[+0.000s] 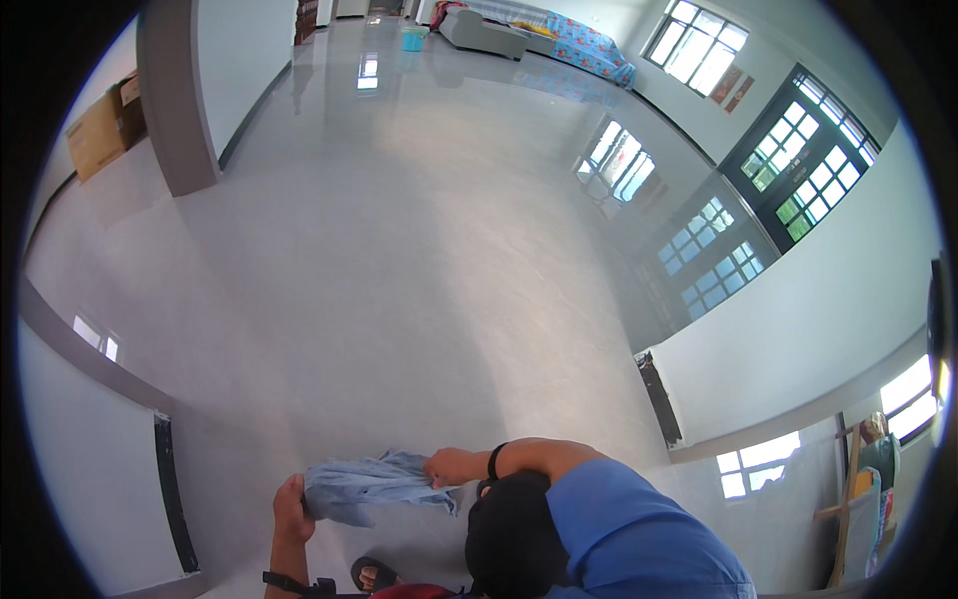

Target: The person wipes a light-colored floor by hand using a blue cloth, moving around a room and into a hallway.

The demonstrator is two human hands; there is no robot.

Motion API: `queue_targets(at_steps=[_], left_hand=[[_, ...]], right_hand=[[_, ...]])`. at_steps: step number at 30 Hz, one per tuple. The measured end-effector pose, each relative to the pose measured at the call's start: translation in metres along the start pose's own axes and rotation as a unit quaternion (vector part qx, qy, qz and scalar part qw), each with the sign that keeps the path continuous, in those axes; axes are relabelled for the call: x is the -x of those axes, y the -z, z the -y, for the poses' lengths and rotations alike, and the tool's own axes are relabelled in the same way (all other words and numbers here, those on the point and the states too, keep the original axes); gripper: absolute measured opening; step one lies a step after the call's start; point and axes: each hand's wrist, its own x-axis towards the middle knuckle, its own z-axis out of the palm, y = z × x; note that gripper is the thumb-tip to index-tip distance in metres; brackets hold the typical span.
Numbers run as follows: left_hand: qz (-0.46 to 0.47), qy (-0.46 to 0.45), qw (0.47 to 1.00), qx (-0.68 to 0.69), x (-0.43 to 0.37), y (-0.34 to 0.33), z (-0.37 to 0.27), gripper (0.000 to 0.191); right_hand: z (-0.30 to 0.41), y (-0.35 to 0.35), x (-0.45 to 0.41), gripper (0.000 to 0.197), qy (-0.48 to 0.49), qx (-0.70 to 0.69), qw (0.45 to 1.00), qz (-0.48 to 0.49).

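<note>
A crumpled light-blue cloth (374,483) is stretched between my two hands above the grey floor. My left hand (293,509) grips its left end, with the thumb on the near side. At the other end, my right hand (449,468) has its fingers closed on the fabric. The cloth hangs in folds, with a loose ragged corner below my right hand. A foot in a dark sandal (374,575) shows beneath it. Beside my right forearm, a black rounded shape (516,531) hides part of the floor.
Glossy floor tiles (389,247) stretch ahead. Wall ends stand at left (171,487) and right (658,397). Farther off are a turquoise bucket (412,40), a grey sofa (479,34), a dark double door (797,161) and a cardboard box (101,138). A wooden rack (846,517) stands at right.
</note>
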Motion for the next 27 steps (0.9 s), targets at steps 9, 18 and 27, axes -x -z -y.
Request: queue_targets(at_steps=[9,18,27], left_hand=[[0.001,-0.032,0.992,-0.12,-0.009,0.019,-0.01,0.038],[-0.091,-0.24,0.93,-0.263,-0.037,0.016,-0.098,0.044],[-0.009,-0.244,0.96,-0.14,0.012,-0.037,-0.183,0.05]], right_hand=[[-0.023,0.022,-0.032,0.025,-0.069,-0.164,0.938,-0.296],[0.041,0.187,-0.017,0.025,0.003,-0.332,0.847,-0.416],[0.145,0.355,0.082,0.025,-0.03,-0.282,0.917,-0.281]])
